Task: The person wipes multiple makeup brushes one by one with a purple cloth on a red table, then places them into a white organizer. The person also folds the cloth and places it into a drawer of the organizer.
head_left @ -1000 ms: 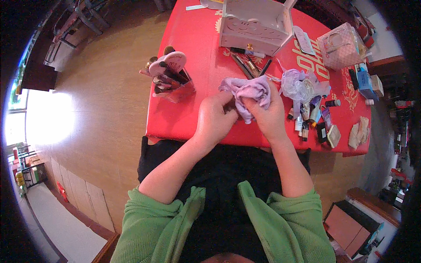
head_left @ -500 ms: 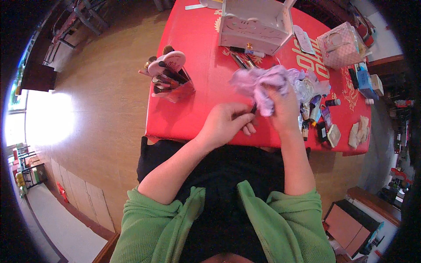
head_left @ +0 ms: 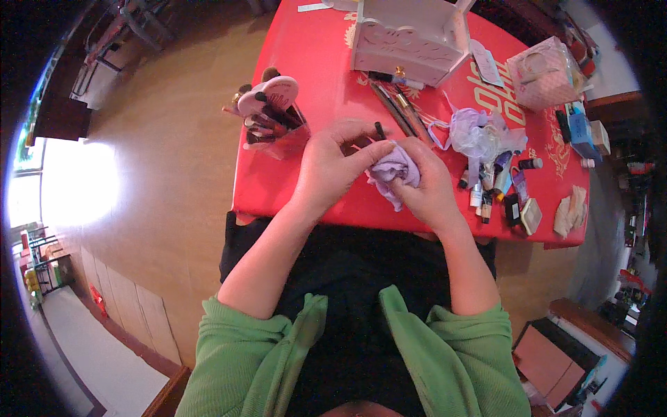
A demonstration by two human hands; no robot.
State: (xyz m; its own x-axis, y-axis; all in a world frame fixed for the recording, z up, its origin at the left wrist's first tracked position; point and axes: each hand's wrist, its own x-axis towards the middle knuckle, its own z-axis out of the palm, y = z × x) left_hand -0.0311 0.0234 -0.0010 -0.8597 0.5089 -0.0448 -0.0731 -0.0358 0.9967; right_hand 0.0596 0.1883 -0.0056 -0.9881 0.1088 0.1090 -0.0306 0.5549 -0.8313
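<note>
My left hand (head_left: 330, 163) is closed, fingers bent, around a slim black stick (head_left: 379, 129) whose dark end pokes up between my hands; most of it is hidden, so I cannot make out its exact kind. Bunched in the grip of my right hand (head_left: 427, 184) is a light purple cloth (head_left: 396, 170), pressed up against the fingers of my left hand. Both hands are over the near part of the red-covered table (head_left: 319, 90). Just beyond them lie several slim makeup pencils (head_left: 403, 111).
Left of my hands stands a clear holder of makeup brushes (head_left: 278, 125). A white drawer organizer (head_left: 406, 45) is at the back. To the right are a sheer lilac bundle (head_left: 479, 132), several small cosmetic tubes (head_left: 486, 191), a crumpled beige cloth (head_left: 570, 212) and a pink checked box (head_left: 542, 73).
My right hand has come down and left with the purple cloth, now bunched smaller against the stick. My left hand has shifted slightly up and left. The pencils and lilac bundle are uncovered.
</note>
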